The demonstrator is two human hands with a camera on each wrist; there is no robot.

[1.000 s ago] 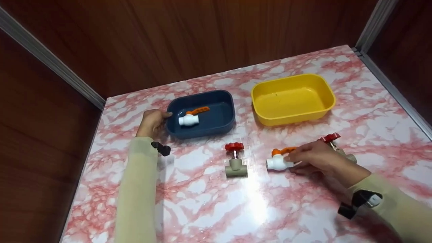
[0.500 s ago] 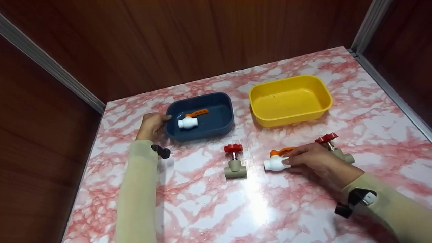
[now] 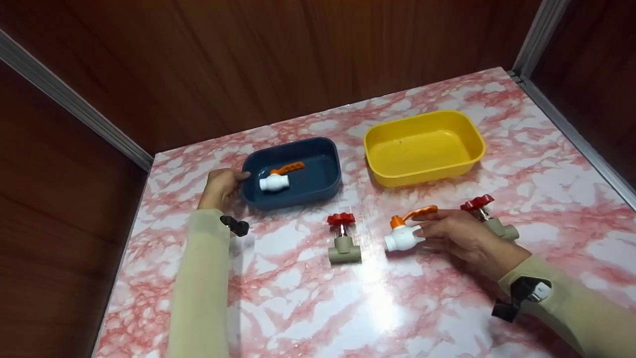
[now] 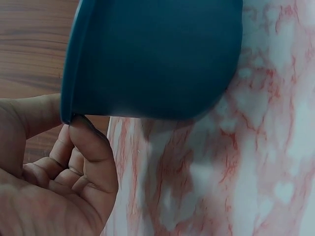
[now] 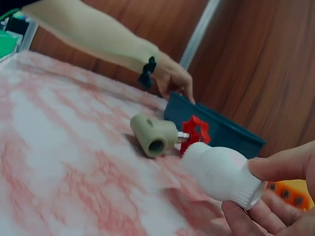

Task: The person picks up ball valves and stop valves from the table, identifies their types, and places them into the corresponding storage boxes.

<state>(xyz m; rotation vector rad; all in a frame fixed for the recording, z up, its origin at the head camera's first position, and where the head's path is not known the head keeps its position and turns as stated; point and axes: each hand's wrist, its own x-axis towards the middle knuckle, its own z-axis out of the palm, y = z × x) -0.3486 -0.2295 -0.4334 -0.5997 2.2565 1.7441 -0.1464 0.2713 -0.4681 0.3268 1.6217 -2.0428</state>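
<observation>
My left hand (image 3: 220, 188) pinches the left rim of a dark blue plastic tub (image 3: 298, 200), thumb on one side and curled fingers under the lip in the left wrist view. In the tub lies a white ball valve (image 3: 274, 183) with an orange lever. My right hand (image 3: 464, 233) pinches one end of a second white ball valve (image 3: 401, 239) between thumb and fingers. That valve looks slightly tilted and raised, with a shadow below it in the right wrist view. Its orange lever (image 3: 421, 212) points right, near my fingers.
A grey-green stop valve (image 3: 345, 250) with a red handwheel lies between both hands. Another such valve (image 3: 504, 229) lies just behind my right hand, partly hidden. A yellow tub (image 3: 422, 175) stands at the back right. Brown wood-grain panels (image 3: 278, 59) bound the marbled table.
The right hand's ball valve has shifted slightly left and tilted up, its orange lever showing more. The left hand still holds the blue tub's rim. The whole view has drifted slightly.
</observation>
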